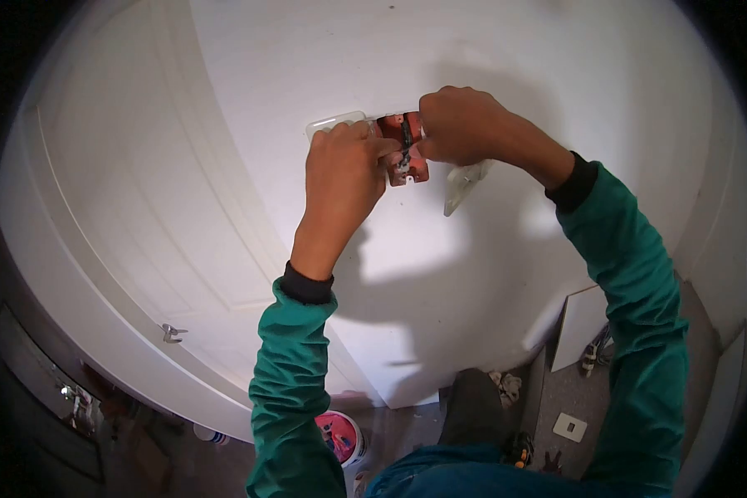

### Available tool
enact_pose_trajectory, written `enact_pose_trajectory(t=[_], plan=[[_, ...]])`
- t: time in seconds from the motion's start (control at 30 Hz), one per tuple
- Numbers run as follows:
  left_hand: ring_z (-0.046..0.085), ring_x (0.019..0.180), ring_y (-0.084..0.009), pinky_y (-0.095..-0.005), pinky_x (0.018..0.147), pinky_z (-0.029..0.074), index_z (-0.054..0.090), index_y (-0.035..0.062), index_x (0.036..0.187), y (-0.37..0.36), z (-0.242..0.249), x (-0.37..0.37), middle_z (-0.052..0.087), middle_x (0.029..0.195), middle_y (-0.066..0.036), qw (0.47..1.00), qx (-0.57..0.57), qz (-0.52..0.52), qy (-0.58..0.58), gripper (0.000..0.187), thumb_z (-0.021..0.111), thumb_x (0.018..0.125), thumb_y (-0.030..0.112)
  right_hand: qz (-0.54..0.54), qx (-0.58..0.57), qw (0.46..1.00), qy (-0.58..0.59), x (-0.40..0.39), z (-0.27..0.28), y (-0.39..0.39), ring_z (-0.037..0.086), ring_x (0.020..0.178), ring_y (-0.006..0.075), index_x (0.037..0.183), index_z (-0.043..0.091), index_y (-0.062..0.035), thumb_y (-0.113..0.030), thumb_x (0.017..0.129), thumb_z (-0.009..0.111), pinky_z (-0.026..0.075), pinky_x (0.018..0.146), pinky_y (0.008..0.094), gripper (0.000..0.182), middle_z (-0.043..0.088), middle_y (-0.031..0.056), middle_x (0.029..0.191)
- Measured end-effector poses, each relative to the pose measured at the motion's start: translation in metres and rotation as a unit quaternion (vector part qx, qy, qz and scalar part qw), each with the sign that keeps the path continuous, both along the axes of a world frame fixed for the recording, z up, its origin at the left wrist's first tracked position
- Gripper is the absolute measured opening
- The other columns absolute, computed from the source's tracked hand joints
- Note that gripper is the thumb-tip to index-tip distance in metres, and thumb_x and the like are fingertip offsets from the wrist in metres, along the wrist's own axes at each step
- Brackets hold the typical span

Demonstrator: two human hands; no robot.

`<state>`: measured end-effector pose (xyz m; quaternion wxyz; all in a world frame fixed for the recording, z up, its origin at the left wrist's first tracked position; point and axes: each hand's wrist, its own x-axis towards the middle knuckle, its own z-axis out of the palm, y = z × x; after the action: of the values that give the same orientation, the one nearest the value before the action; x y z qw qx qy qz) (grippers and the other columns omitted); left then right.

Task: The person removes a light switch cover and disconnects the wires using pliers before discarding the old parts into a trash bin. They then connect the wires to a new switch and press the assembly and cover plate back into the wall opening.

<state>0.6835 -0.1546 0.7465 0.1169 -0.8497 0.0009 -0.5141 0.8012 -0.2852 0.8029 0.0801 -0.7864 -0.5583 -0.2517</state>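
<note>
A red electrical box (409,176) is set into the white wall, with dark wires (406,133) inside it. My left hand (342,170) is at the box's left side, its thumb and finger pinched at the wires. On the right side, my right hand (465,124) is closed, fingertips close to the same wires; what it grips is hidden. Behind my left knuckles is a pale cover plate (336,121), partly covered. Another pale plate (463,187) hangs tilted below my right hand.
A white panelled door (133,166) with a metal handle (172,333) is to the left. Down on the floor stand a bucket (340,436) with pink contents and a white panel (577,328) leaning beside a coiled cable (598,353). A square plate (569,427) lies nearby.
</note>
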Motion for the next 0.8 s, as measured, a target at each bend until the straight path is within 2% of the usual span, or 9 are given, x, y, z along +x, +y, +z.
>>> enact_pose_trajectory(t=[0.17, 0.23, 0.37, 0.43, 0.47, 0.53, 0.63, 0.67, 0.8], plan=[[0.051, 0.068, -0.0294, -0.0389, 0.063, 0.04, 0.073, 0.0116, 0.089, -0.001, 0.003, 0.005, 0.055, 0.071, -0.01, 0.997, -0.01, -0.065, 0.043, 0.018, 0.072, 0.071, 0.008, 0.006, 0.005, 1.0, -0.002, -0.006, 0.0, -0.005, 0.064, 0.066, 0.0343, 0.074, 0.064, 0.0005, -0.023, 0.07, 0.065, 0.052, 0.061, 0.0405, 0.024, 0.065, 0.018, 0.07], [0.052, 0.068, -0.0286, -0.0377, 0.064, 0.041, 0.074, 0.013, 0.09, -0.001, 0.001, 0.009, 0.054, 0.068, -0.008, 0.999, 0.047, 0.015, -0.01, 0.024, 0.07, 0.069, 0.003, 0.049, 0.045, 0.997, -0.031, -0.003, -0.005, 0.0, 0.064, 0.065, 0.0342, 0.075, 0.064, 0.0006, -0.025, 0.072, 0.065, 0.052, 0.06, 0.0412, 0.026, 0.064, 0.0179, 0.07], [0.054, 0.068, -0.0263, -0.0366, 0.064, 0.04, 0.074, 0.0136, 0.088, -0.001, 0.005, 0.01, 0.056, 0.069, -0.006, 0.997, 0.037, 0.044, -0.046, 0.025, 0.068, 0.067, 0.0, 0.041, 0.085, 0.995, 0.037, 0.002, -0.004, 0.007, 0.063, 0.065, 0.0343, 0.075, 0.064, 0.0001, -0.027, 0.076, 0.064, 0.051, 0.061, 0.0412, 0.027, 0.064, 0.0171, 0.071], [0.055, 0.07, -0.0242, -0.0358, 0.065, 0.039, 0.075, 0.0154, 0.086, -0.005, 0.006, 0.01, 0.058, 0.07, -0.005, 0.996, 0.035, 0.074, -0.027, 0.025, 0.067, 0.067, 0.0, 0.08, 0.108, 0.985, -0.108, 0.013, -0.01, 0.007, 0.065, 0.07, 0.0328, 0.089, 0.068, -0.0006, -0.034, 0.078, 0.067, 0.053, 0.07, 0.0433, 0.035, 0.065, 0.0153, 0.075], [0.055, 0.07, -0.0242, -0.0358, 0.065, 0.039, 0.075, 0.0154, 0.086, -0.005, 0.007, 0.011, 0.058, 0.07, -0.005, 0.996, 0.035, 0.073, -0.027, 0.025, 0.067, 0.067, 0.0, 0.08, 0.107, 0.985, -0.107, 0.017, -0.011, 0.003, 0.065, 0.07, 0.0328, 0.089, 0.068, -0.0006, -0.034, 0.078, 0.067, 0.053, 0.07, 0.0433, 0.035, 0.065, 0.0153, 0.075], [0.055, 0.07, -0.0238, -0.0361, 0.064, 0.039, 0.075, 0.0155, 0.084, -0.007, 0.009, 0.014, 0.057, 0.069, -0.005, 0.992, 0.038, 0.117, -0.002, 0.022, 0.068, 0.067, 0.003, 0.123, 0.27, 0.929, -0.22, 0.025, -0.011, -0.009, 0.059, 0.076, 0.0289, 0.097, 0.064, -0.0026, -0.042, 0.08, 0.067, 0.046, 0.076, 0.0417, 0.043, 0.058, 0.0128, 0.08], [0.056, 0.067, -0.0243, -0.0362, 0.063, 0.04, 0.075, 0.0155, 0.082, -0.011, 0.013, 0.016, 0.058, 0.068, -0.006, 0.991, 0.05, 0.122, 0.009, 0.017, 0.07, 0.067, 0.007, 0.245, 0.234, 0.918, -0.204, 0.038, -0.015, -0.033, 0.051, 0.085, 0.0264, 0.103, 0.061, -0.0052, -0.054, 0.079, 0.065, 0.04, 0.082, 0.0401, 0.055, 0.053, 0.013, 0.093], [0.056, 0.067, -0.0243, -0.0362, 0.063, 0.04, 0.075, 0.0155, 0.082, -0.011, 0.014, 0.017, 0.058, 0.068, -0.006, 0.991, 0.049, 0.124, 0.01, 0.017, 0.07, 0.067, 0.007, 0.243, 0.208, 0.923, -0.213, 0.043, -0.02, -0.037, 0.046, 0.09, 0.0297, 0.11, 0.053, -0.0081, -0.048, 0.067, 0.078, 0.039, 0.081, 0.0388, 0.063, 0.045, 0.0119, 0.098], [0.057, 0.065, -0.025, -0.0365, 0.063, 0.042, 0.075, 0.0156, 0.078, -0.009, 0.017, 0.023, 0.061, 0.068, -0.007, 0.983, 0.059, 0.164, 0.059, 0.012, 0.072, 0.066, 0.013, 0.175, 0.136, 0.927, -0.302, 0.052, -0.036, -0.038, 0.051, 0.095, 0.0243, 0.116, 0.055, -0.0103, -0.04, 0.055, 0.089, 0.044, 0.084, 0.0358, 0.077, 0.051, 0.0101, 0.102]])
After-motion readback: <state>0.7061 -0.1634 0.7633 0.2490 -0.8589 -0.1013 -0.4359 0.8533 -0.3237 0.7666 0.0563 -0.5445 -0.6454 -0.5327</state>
